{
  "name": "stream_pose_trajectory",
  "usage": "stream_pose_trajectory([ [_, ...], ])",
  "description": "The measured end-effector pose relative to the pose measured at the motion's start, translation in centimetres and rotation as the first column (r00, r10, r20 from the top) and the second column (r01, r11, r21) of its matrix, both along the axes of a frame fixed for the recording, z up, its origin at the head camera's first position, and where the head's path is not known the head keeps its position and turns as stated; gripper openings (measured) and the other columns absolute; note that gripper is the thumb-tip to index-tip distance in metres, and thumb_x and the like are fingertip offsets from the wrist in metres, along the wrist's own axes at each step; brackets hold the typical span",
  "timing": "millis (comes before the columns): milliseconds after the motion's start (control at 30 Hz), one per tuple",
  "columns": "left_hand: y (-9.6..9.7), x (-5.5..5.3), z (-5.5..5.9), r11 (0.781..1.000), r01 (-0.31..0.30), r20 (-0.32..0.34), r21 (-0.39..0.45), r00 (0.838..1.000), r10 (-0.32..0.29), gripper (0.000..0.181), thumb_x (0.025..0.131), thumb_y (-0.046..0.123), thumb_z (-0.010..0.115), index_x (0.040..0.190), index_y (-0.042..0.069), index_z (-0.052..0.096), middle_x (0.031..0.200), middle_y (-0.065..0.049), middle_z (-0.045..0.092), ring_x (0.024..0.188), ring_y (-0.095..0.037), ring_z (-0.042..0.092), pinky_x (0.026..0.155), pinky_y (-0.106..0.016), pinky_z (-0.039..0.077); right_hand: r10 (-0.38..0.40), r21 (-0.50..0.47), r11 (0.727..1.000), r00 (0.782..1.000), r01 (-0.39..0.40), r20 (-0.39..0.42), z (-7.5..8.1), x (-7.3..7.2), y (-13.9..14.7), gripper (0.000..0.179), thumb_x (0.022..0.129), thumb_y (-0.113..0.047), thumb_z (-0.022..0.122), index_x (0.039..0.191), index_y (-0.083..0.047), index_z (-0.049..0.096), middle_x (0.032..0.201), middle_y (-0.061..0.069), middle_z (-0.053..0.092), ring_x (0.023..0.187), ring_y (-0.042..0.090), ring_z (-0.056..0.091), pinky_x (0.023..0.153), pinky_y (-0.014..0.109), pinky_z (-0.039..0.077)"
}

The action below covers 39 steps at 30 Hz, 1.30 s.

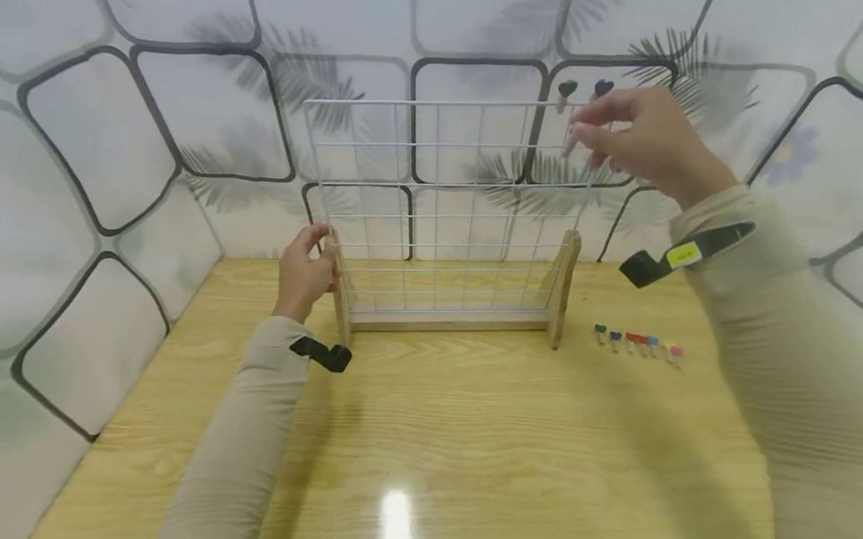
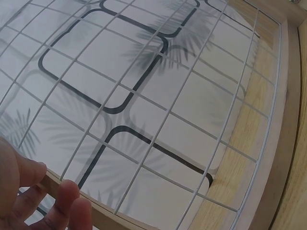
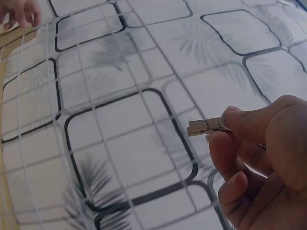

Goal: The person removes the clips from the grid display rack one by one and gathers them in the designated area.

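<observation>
A white wire grid rack (image 1: 450,218) stands upright in a wooden base. My left hand (image 1: 307,271) grips the rack's left wooden post (image 2: 103,214), its fingers curled round the edge. Beside the grid's upper right part, my right hand (image 1: 647,143) pinches a small wooden clothespin (image 3: 206,126) between thumb and fingers. The clothespin's jaw end points toward the wires, and its other end is hidden by the fingers. A clothespin with a green heart (image 1: 567,89) sits on the top wire, and a dark blue heart (image 1: 604,87) shows just above the right hand.
Several small clothespins with coloured hearts (image 1: 638,342) lie in a row on the wood-grain table (image 1: 450,438), right of the rack. A patterned backdrop (image 1: 187,110) rises behind the rack and along the left side.
</observation>
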State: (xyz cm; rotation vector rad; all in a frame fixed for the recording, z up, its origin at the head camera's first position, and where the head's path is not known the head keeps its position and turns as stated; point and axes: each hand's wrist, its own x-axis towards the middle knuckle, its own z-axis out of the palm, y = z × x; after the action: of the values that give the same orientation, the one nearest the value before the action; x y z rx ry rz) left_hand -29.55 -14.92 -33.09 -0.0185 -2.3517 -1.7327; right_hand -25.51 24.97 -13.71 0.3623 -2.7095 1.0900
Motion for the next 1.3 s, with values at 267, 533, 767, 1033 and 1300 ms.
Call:
stream_pose_trajectory([
  [267,-0.1,0.1,0.1,1.000,0.008,0.017,0.014,1.000,-0.008,0.037,0.100,0.016,0.052,0.137,0.012,0.050,0.148,0.003,0.044,0.067,-0.010,0.058,0.050,-0.023,0.055,-0.089,0.063,0.994,0.992,0.084,0.086,-7.1,1.3,7.6,0.047,0.096,-0.036,0.060,0.127,-0.001,0.058,0.096,0.006,0.068,0.072,0.017,0.061,0.057,0.028,0.052],
  [533,-0.2,0.4,-0.1,1.000,0.004,0.011,-0.010,1.000,-0.004,0.035,0.101,0.015,0.050,0.136,0.012,0.050,0.146,0.002,0.046,0.066,-0.013,0.057,0.049,-0.023,0.054,-0.137,0.055,0.990,0.978,0.129,0.160,-15.4,2.5,14.4,0.049,0.098,-0.036,0.058,0.124,0.006,0.056,0.108,0.019,0.067,0.074,0.010,0.064,0.062,0.028,0.054],
  [767,0.0,0.3,-0.1,1.000,0.015,0.002,-0.002,1.000,-0.015,0.036,0.101,0.015,0.051,0.137,0.011,0.050,0.144,0.001,0.047,0.066,-0.013,0.057,0.049,-0.022,0.054,-0.160,0.022,0.987,0.949,0.160,0.272,-21.8,4.2,18.7,0.051,0.100,-0.031,0.055,0.128,0.012,0.050,0.117,0.029,0.062,0.076,0.005,0.064,0.066,0.029,0.056],
  [1033,0.0,0.3,0.1,1.000,0.010,0.006,-0.005,1.000,-0.010,0.035,0.101,0.015,0.050,0.136,0.013,0.050,0.145,0.002,0.046,0.067,-0.014,0.057,0.049,-0.023,0.055,-0.177,0.085,0.984,0.921,0.157,0.347,-26.9,4.9,22.9,0.053,0.103,-0.028,0.046,0.130,0.018,0.042,0.113,0.034,0.060,0.084,0.021,0.068,0.067,0.029,0.058],
  [1300,0.0,0.3,0.1,1.000,0.006,0.032,-0.011,0.999,-0.005,0.035,0.102,0.016,0.050,0.137,0.014,0.049,0.145,0.002,0.046,0.069,-0.014,0.057,0.051,-0.024,0.055,-0.238,0.195,0.963,0.926,0.185,0.295,-29.1,5.3,23.6,0.048,0.100,-0.024,0.051,0.122,0.019,0.051,0.096,0.027,0.068,0.079,0.028,0.064,0.064,0.030,0.052],
])
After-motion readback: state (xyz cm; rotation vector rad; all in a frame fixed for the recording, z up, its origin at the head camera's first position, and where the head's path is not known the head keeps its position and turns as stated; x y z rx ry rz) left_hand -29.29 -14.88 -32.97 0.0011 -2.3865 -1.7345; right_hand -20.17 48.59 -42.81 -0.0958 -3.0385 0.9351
